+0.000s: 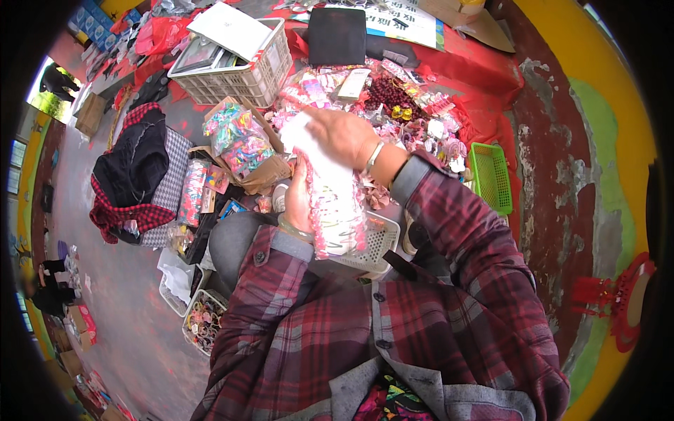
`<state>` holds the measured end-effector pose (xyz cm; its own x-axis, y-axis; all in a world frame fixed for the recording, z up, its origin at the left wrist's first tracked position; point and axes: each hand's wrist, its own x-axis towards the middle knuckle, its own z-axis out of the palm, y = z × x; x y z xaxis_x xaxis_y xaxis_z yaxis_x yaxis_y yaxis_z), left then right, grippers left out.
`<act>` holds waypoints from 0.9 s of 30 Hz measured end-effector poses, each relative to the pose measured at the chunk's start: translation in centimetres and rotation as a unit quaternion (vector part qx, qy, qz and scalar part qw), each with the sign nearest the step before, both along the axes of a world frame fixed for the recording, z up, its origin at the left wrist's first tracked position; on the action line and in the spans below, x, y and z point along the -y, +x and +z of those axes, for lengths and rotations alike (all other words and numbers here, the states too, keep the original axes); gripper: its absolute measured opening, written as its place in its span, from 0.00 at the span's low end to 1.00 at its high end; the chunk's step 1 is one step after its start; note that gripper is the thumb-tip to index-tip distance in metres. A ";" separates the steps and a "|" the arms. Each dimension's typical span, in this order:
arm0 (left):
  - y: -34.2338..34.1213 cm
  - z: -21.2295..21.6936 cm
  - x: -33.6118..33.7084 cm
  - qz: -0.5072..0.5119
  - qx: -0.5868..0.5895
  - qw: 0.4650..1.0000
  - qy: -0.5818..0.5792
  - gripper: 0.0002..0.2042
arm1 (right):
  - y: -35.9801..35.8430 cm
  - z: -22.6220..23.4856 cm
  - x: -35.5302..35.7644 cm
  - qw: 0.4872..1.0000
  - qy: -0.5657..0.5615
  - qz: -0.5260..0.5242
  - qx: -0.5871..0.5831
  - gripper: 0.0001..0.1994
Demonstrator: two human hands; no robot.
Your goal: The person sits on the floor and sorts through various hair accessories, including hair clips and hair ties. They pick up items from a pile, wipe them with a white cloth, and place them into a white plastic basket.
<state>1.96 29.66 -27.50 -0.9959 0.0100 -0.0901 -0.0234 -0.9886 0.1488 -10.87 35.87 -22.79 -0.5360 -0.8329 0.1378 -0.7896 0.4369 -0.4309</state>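
A long white card (333,189) with pink ruffled pieces along both edges hangs in front of me, tilted, its lower end over a white plastic basket (379,245). My left hand (299,200) is closed around the card's left edge. Over its upper end lies my right hand (345,138), touching the white surface; its fingers are smeared by motion. Small dark marks or strands show across the card's lower part, too blurred to make out. Beyond both hands spreads a heap of pink and red hair ornaments (428,130).
A cardboard box (270,175) holds bags of colourful small pieces. Behind it stands a white crate (270,74) and a black square item (337,35). A green basket (490,179) is at the right; a basket of small trinkets (203,319) sits on the floor at left.
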 end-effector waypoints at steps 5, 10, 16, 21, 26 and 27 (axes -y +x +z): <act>0.1 0.9 0.8 0.066 -0.016 0.996 -0.060 0.29 | -6.7 -5.1 -3.9 0.967 -0.116 -0.171 0.147 0.20; 0.2 2.6 3.0 0.205 -0.005 0.972 -0.116 0.32 | -5.3 -4.9 -7.9 0.628 -0.452 -0.241 0.586 0.20; 0.3 0.1 3.9 0.212 0.014 0.966 -0.148 0.26 | -1.7 -0.8 -6.1 0.796 -0.420 -0.089 0.427 0.20; -0.2 -1.0 3.7 0.271 0.130 0.936 -0.185 0.24 | 4.5 -2.3 -2.9 0.969 -0.158 0.183 -0.047 0.19; 0.6 -0.1 4.3 0.221 0.009 0.973 -0.057 0.31 | 9.4 -2.5 -6.3 0.981 -0.058 0.186 -0.015 0.28; 0.5 -0.2 4.4 0.216 -0.001 0.975 -0.042 0.31 | 9.7 -2.5 -7.0 0.982 -0.044 0.183 -0.026 0.28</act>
<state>2.43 25.21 -27.69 -0.9056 -0.4184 -0.0697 0.3935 -0.8901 0.2297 -1.17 42.83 -25.32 -0.1933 -0.9519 0.2376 -0.9087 0.0823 -0.4092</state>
